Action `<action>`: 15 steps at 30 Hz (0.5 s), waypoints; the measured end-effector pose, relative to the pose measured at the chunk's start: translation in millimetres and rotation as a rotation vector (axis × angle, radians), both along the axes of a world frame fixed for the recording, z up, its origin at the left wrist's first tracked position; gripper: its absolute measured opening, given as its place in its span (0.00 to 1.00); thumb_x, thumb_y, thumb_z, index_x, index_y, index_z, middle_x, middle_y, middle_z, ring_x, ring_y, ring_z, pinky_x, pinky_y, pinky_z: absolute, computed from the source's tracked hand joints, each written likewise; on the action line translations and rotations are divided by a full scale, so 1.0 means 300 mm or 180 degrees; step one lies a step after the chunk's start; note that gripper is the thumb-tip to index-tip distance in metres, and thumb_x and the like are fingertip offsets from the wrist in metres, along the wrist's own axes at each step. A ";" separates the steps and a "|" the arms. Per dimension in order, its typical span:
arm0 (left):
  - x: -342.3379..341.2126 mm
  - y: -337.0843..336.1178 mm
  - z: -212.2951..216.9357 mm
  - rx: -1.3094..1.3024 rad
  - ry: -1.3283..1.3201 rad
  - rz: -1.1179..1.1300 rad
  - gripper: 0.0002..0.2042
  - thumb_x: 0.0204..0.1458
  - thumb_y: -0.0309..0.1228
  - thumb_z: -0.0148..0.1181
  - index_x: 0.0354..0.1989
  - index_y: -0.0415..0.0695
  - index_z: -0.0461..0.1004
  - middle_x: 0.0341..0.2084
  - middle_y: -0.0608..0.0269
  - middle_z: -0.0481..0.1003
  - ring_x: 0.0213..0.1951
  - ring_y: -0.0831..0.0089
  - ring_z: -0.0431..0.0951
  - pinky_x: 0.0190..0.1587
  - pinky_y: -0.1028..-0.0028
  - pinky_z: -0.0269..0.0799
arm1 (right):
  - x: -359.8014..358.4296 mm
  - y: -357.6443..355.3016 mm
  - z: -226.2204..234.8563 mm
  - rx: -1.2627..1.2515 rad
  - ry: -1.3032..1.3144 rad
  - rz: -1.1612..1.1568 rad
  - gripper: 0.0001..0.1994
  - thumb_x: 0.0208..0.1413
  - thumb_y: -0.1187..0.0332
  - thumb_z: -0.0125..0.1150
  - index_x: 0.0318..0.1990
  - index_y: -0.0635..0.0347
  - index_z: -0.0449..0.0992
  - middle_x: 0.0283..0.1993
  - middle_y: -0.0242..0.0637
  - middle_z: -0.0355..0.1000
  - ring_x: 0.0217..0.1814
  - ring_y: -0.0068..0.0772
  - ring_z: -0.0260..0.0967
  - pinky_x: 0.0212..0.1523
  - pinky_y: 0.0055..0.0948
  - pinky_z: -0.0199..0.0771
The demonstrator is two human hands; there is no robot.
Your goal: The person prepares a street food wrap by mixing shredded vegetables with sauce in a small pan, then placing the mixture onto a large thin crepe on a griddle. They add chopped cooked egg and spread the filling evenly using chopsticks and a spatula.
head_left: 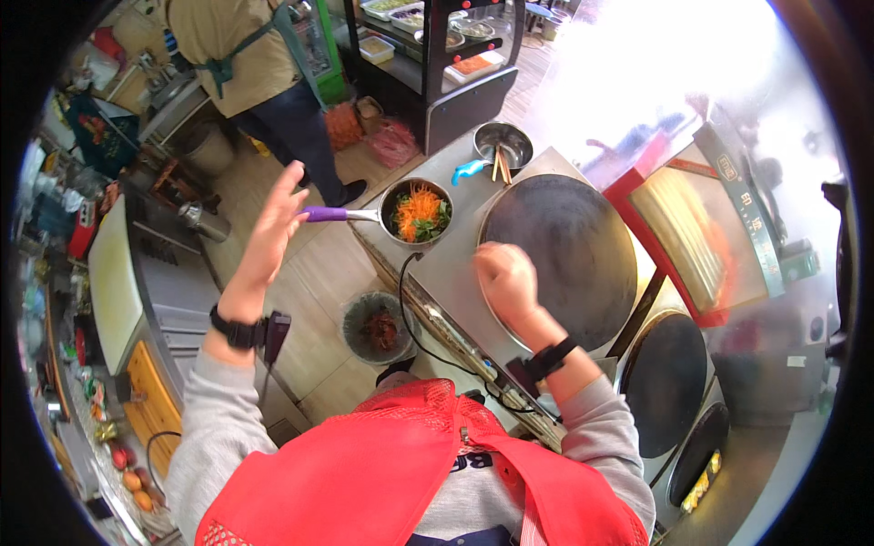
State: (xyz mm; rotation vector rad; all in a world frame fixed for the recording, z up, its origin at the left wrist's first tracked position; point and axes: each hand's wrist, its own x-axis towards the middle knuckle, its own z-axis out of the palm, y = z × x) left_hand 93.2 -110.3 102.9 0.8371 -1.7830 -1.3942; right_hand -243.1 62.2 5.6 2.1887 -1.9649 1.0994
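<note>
The left hand (273, 227) hangs open, fingers spread, just beside the purple handle of the small pan (417, 213) of shredded vegetables, while the right hand (506, 278) curls into an empty fist at the round griddle's (569, 259) near edge.

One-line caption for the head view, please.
Left hand open near purple-handled pan of shredded vegetables; right hand fisted above round griddle.

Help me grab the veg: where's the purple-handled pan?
In the head view, the purple-handled pan sits on the steel counter left of the big round griddle, its handle beside the open left hand.
</note>
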 end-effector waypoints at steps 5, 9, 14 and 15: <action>-0.035 -0.350 -0.259 -0.1030 -0.4213 -0.0665 0.40 0.49 0.56 0.61 0.67 0.46 0.59 0.67 0.50 0.56 0.71 0.55 0.48 0.69 0.52 0.46 | -0.272 -0.261 0.015 0.0431 0.0413 -0.1599 0.06 0.47 0.71 0.66 0.33 0.56 0.79 0.38 0.37 0.76 0.45 0.45 0.71 0.46 0.40 0.72; -0.007 -0.466 -0.370 -0.0565 -0.3806 -0.1403 0.28 0.46 0.46 0.66 0.55 0.48 0.69 0.43 0.51 0.77 0.48 0.52 0.76 0.51 0.55 0.71 | -0.301 -0.451 -0.027 0.1112 0.0913 -0.1669 0.15 0.45 0.66 0.68 0.42 0.56 0.75 0.42 0.39 0.76 0.51 0.44 0.70 0.50 0.42 0.69; 0.007 -0.464 -0.420 -0.0130 -0.2729 -0.1721 0.23 0.46 0.36 0.66 0.51 0.44 0.73 0.35 0.50 0.79 0.36 0.58 0.81 0.41 0.63 0.75 | -0.289 -0.601 -0.126 0.1666 0.1975 -0.1736 0.26 0.40 0.59 0.73 0.48 0.51 0.71 0.45 0.36 0.73 0.52 0.41 0.69 0.50 0.41 0.68; 0.006 -0.458 -0.427 0.0211 -0.2688 -0.1856 0.23 0.46 0.36 0.66 0.52 0.44 0.73 0.34 0.52 0.79 0.35 0.59 0.81 0.39 0.64 0.76 | -0.291 -0.617 -0.142 0.1673 0.2098 -0.1715 0.21 0.43 0.61 0.69 0.46 0.51 0.72 0.43 0.36 0.74 0.51 0.40 0.70 0.50 0.42 0.68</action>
